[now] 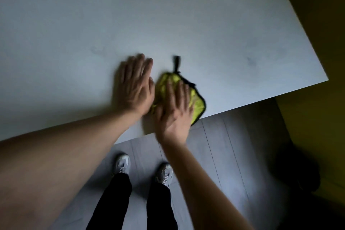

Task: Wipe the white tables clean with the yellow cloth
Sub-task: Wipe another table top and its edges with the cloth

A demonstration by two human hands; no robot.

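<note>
Your right hand [174, 107] lay flat on the yellow cloth [196, 106], fingers straight and slightly spread, pressing it down onto the white table [186, 24] close to the near edge. The cloth was bunched under your palm; its black-trimmed border showed to the right of your fingers, and one corner reached the table's edge. A short black hanging loop [176, 63] stuck out from the cloth's far end, lying on the tabletop and pointing away from you.

Your left hand [135, 86] rested palm down on the bare table just beside the cloth, fingers straight and held close together. Its thumb side sat against the cloth's left edge, though motion blur made it hard to tell whether it actually touched.

No brand, label or writing could be read on the cloth or anywhere else; the whole view was dim and blurred.

Faint smudges [251, 60] marked the tabletop to the right of the cloth, and others, dimmer, to the far left of your left hand. Below the table edge lay a grey plank floor [224, 155], with your two pale sneakers [122, 163] and black trousers [110, 201] between your forearms. Yellow-green wall [317, 15] ran beyond the table's right end, and a dark shape [298, 170] that you couldn't have identified sat at the lower right.
</note>
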